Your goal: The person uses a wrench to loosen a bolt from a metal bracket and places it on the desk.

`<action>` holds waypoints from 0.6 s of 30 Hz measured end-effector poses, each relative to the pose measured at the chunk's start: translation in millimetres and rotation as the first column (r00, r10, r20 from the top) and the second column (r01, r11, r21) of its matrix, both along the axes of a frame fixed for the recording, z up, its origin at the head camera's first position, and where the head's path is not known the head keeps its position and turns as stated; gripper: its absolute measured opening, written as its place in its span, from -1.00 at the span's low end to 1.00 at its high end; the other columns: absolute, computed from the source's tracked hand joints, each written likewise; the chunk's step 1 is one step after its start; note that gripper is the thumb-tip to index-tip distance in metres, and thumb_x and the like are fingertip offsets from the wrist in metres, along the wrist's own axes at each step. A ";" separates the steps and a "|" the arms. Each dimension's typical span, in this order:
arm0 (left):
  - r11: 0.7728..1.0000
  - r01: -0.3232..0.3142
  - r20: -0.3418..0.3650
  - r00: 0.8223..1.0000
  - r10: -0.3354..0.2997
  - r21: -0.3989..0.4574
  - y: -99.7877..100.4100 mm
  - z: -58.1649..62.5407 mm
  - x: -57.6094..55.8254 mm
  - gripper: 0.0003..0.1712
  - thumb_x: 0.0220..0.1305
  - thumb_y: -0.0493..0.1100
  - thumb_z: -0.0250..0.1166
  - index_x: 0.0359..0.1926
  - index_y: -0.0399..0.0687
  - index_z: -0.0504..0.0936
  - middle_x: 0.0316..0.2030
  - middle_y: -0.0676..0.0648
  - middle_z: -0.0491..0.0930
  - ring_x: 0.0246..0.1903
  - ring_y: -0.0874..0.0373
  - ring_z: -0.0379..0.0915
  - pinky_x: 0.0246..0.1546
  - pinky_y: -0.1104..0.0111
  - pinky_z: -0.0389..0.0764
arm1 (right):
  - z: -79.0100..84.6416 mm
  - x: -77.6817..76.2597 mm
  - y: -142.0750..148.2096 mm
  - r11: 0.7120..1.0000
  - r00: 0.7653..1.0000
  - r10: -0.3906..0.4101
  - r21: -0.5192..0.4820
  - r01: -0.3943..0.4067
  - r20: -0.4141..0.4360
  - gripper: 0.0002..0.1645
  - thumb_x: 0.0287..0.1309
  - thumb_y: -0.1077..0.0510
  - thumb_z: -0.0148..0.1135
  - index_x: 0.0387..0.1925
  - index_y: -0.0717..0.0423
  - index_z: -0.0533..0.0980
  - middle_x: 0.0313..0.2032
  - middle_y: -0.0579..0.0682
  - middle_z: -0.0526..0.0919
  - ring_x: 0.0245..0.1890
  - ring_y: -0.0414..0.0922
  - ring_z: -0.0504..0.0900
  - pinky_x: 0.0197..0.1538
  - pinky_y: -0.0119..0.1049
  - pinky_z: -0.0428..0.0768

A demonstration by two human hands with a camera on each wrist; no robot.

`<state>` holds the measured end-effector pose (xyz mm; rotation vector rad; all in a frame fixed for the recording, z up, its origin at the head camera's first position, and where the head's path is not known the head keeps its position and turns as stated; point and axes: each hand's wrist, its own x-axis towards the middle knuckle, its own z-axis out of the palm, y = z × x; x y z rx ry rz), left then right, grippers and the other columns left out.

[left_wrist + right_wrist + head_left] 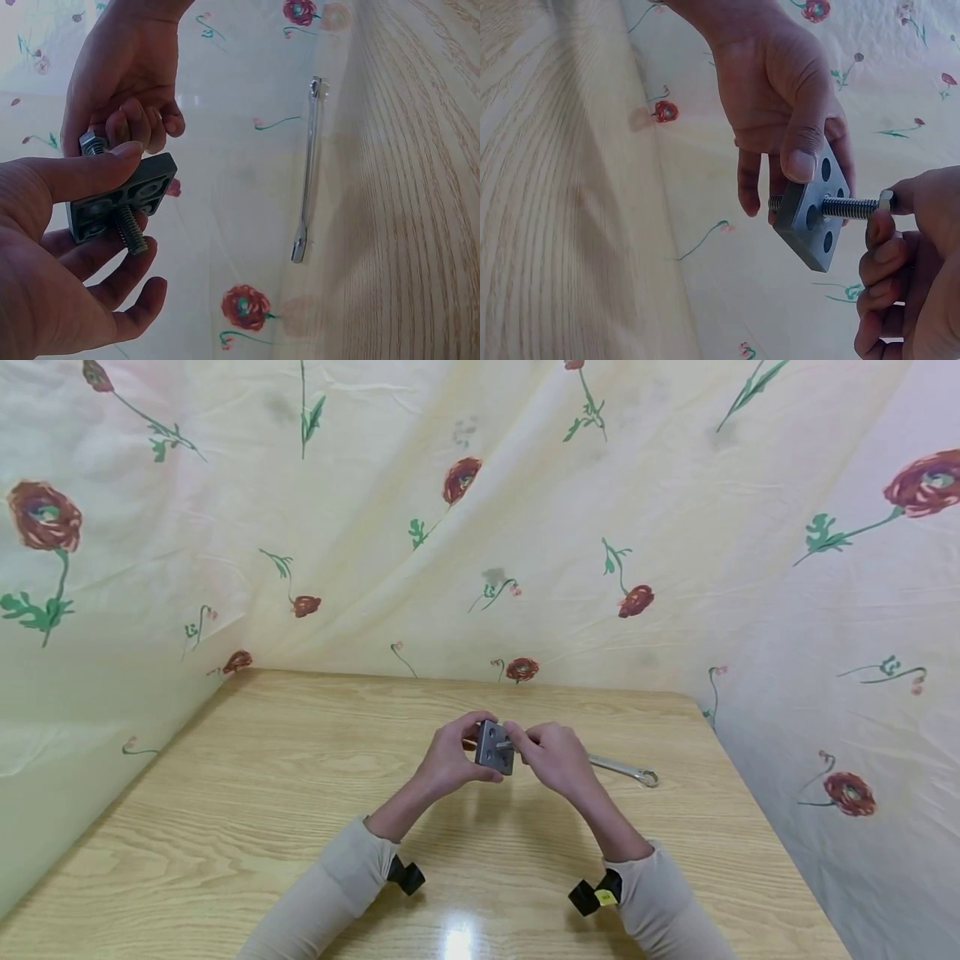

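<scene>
A square grey plate (486,758) with several holes is held up off the table in my left hand (448,758). The thumb and fingers of that hand grip its edges. A threaded hex bolt (853,208) runs through the plate (816,247), and its far end sticks out of the other side, as the left wrist view also shows. My right hand (558,760) pinches the bolt's head between thumb and index finger, its other fingers curled. A length of bare thread shows between head and plate.
A silver combination wrench (621,767) lies on the wood-grain table (300,793), to the right of and behind my right hand. Flower-printed cloth (360,527) hangs along the back and both sides of the table. Black straps with small cameras (408,877) sit at both wrists.
</scene>
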<state>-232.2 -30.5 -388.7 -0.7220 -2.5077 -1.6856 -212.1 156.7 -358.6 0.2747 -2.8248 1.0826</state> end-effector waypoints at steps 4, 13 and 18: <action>1.000 -0.001 0.004 1.000 0.001 -0.004 -0.2 -0.1 -0.1 -0.16 -0.20 -0.35 0.64 0.19 -0.06 0.53 -0.07 -0.19 0.73 -0.13 0.02 0.60 0.04 -0.06 0.59 | 2.8 1.8 0.2 1.000 0.999 0.002 0.024 -0.001 -0.033 -0.35 0.42 -0.18 0.08 -0.75 0.06 0.49 -0.75 -0.10 0.48 -0.74 -0.20 0.29 -0.59 -0.37 0.23; 1.000 0.001 0.010 1.000 -0.001 -0.005 -0.1 1.1 1.2 -0.17 -0.17 -0.34 0.63 0.20 -0.06 0.52 -0.03 -0.19 0.73 -0.13 0.02 0.60 0.02 -0.02 0.61 | 6.5 3.0 1.3 0.997 0.987 0.019 0.078 -0.006 -0.159 -0.55 0.23 -0.12 0.35 -0.60 0.13 0.64 -0.74 -0.15 0.40 -0.69 -0.22 0.29 -0.56 -0.41 0.23; 1.000 -0.010 0.020 1.000 0.009 0.014 -0.4 3.1 2.3 -0.17 -0.17 -0.35 0.63 0.21 -0.08 0.51 -0.03 -0.22 0.73 -0.14 0.00 0.59 0.03 -0.07 0.60 | 7.9 2.9 3.9 0.998 0.975 0.065 0.020 -0.062 -0.212 -0.72 0.08 -0.01 0.49 -0.43 0.14 0.71 -0.66 -0.13 0.42 -0.62 -0.23 0.32 -0.51 -0.43 0.26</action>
